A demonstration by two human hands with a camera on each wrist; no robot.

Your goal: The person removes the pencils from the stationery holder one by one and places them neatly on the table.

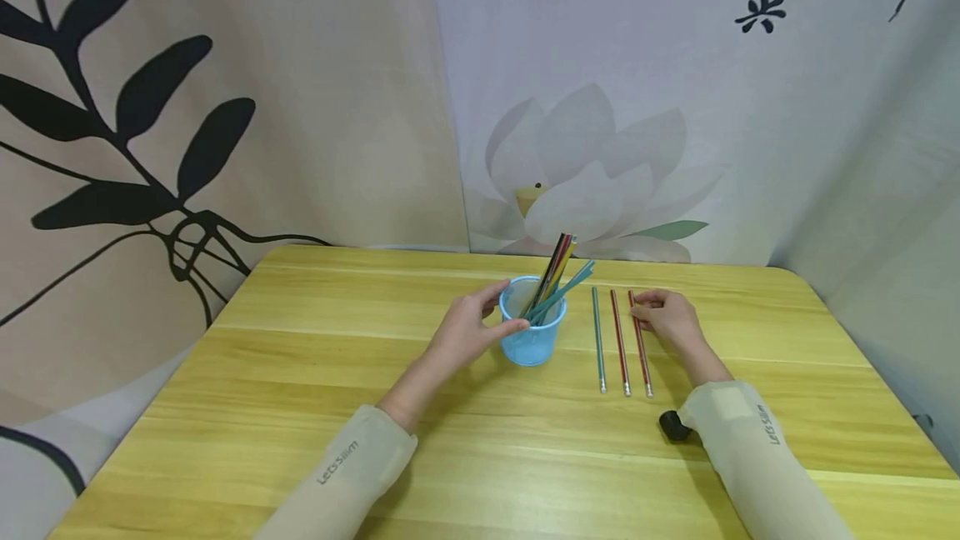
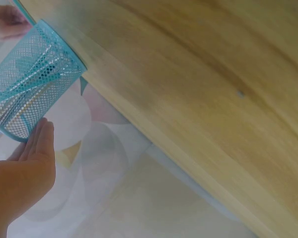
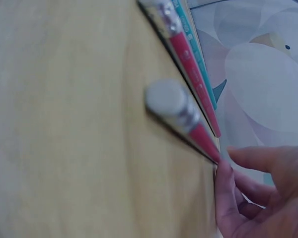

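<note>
In the head view a light blue mesh pen holder stands on the table, with several pencils leaning in it. My left hand holds its rim, thumb in front and fingers at the far left side. In the left wrist view the fingers lie along the mesh. To the right, a teal pencil and a red pencil lie side by side, eraser ends toward me. Beside them my right hand pinches a second red pencil near its far end; this pencil's white eraser looms large in the right wrist view.
The wooden table ends at a back edge just behind the holder. A printed cloth wall rises behind it. A small black device sits at my right sleeve cuff.
</note>
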